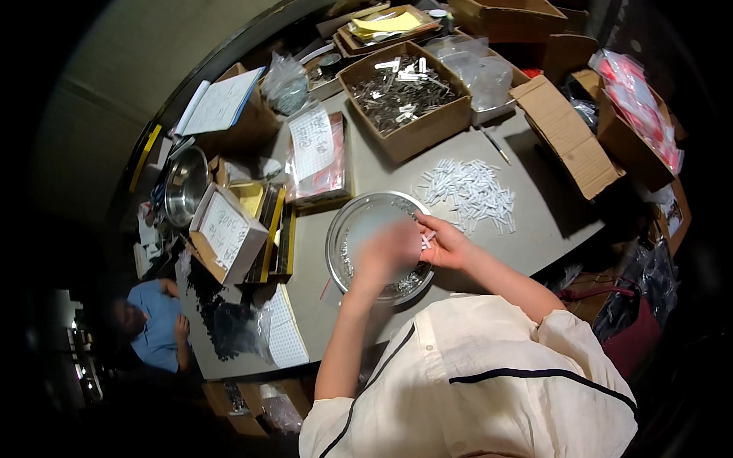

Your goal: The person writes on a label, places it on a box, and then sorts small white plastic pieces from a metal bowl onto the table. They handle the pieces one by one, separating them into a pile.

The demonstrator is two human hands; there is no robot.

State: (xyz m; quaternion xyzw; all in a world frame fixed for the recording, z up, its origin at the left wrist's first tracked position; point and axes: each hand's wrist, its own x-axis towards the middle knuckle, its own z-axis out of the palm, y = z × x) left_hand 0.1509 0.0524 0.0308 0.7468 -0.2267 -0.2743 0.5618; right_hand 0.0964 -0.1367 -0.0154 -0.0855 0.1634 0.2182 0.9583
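Observation:
A round metal bowl (334,243) stands on the table in front of me, with small shiny metal parts (407,284) inside it. Over the bowl is my left hand (388,250); a blur hides its fingers and anything in them. My right hand (447,241) is at the bowl's right rim, fingers curled around a few small white sticks (427,240), probably plastic. Just beyond that hand, a loose pile of similar white sticks (469,191) lies on the table.
A cardboard box (416,141) of dark metal pieces stands behind the bowl. Further left are a packet with a paper sheet (314,149), an open white box (229,240) and another metal bowl (187,179). A pen (496,146) lies right of the box. Someone in blue (156,324) is at left.

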